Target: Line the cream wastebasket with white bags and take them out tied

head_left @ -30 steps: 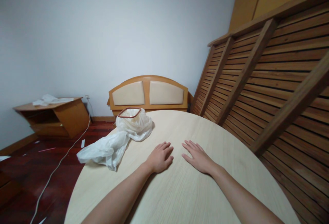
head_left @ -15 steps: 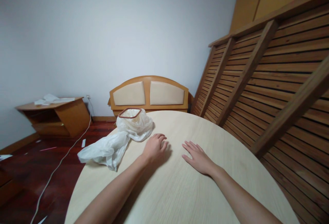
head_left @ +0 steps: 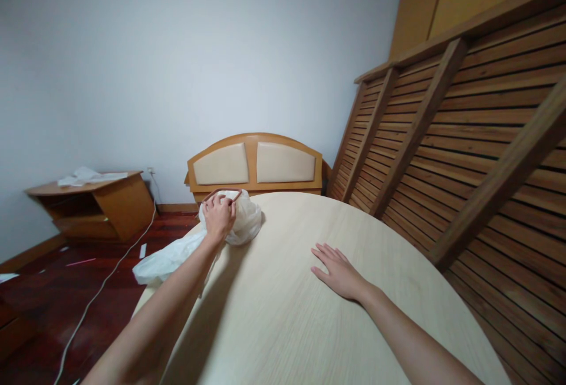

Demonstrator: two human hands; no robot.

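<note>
A small trash bin with a reddish-brown squarish rim stands at the far left of the round table, wrapped in a white plastic bag. The loose end of the bag trails over the table's left edge, partly behind my left forearm. My left hand is at the bin's near side, its fingers bent over the rim; the fingertips and the near rim are partly hidden. My right hand rests flat on the tabletop with fingers spread, holding nothing.
The pale round table spreads before me. Beyond it is a padded headboard. Slatted wooden panels lean along the right. To the left are a low cabinet with papers on top and a white cable across the dark red floor.
My left hand has moved forward and left from the tabletop to the trash bin's rim. My right hand stays where it was, and the bin stands in the same place.
</note>
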